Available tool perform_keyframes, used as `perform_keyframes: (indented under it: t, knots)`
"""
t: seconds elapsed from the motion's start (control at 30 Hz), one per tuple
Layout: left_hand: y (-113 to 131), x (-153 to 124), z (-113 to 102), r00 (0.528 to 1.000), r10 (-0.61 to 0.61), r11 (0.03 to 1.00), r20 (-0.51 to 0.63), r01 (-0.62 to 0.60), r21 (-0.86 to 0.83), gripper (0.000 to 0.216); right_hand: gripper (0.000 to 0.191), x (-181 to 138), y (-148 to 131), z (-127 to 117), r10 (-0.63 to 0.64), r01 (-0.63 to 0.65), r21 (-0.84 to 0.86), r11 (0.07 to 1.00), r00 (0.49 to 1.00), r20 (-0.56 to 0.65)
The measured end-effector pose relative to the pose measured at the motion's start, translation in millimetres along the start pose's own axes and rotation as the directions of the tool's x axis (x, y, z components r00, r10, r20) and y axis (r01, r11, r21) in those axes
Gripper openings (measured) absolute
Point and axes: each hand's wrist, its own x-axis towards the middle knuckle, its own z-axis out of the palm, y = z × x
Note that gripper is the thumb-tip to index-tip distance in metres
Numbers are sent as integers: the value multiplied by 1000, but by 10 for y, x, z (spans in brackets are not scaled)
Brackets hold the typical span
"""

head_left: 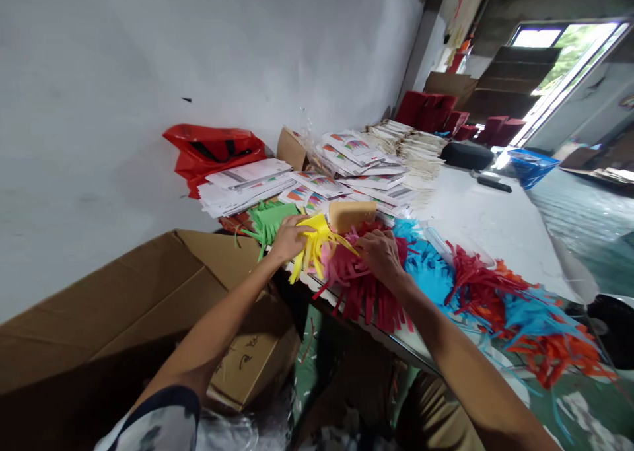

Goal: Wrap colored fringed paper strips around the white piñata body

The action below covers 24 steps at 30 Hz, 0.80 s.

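A yellow paper fringe (317, 236) lies near the table's front edge, its strips hanging down. My left hand (291, 238) is closed on its left upper part. My right hand (380, 251) has bent fingers at the end of one yellow strip, over the pink fringe (341, 263); the fingertips seem pinched on that strip. Left of my left hand is a green paper fringe (272, 218). Dark red fringe (374, 302) hangs over the edge below my right hand. Behind the yellow fringe sits a tan block (352, 216).
Stacks of printed sheets (354, 154) and a red bag (215, 150) stand along the wall. Blue fringes (428, 266) and orange fringes (555, 352) spread along the right edge of the white table (475, 207). An open cardboard box (123, 292) is at the left.
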Motion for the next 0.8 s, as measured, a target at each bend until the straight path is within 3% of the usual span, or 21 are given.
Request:
perform_keyframes:
  t: [0.23, 0.43, 0.57, 0.8]
  knots:
    - [237, -39, 93, 998, 3, 993, -59, -10, -121, 19, 26, -110, 63, 19, 14, -3, 133, 991, 997, -81]
    - [585, -189, 76, 956, -9, 979, -294, -52, -198, 22, 23, -172, 150, 73, 150, -98, 296, 950, 976, -158]
    - [821, -348, 49, 921, 5, 972, -389, -97, -216, 21, 22, -158, 173, 103, 208, -138, 350, 926, 963, -172]
    - [980, -412, 147, 915, -13, 988, -403, -49, -143, 12, 21, -184, 94, 87, 201, -122, 381, 916, 964, -175]
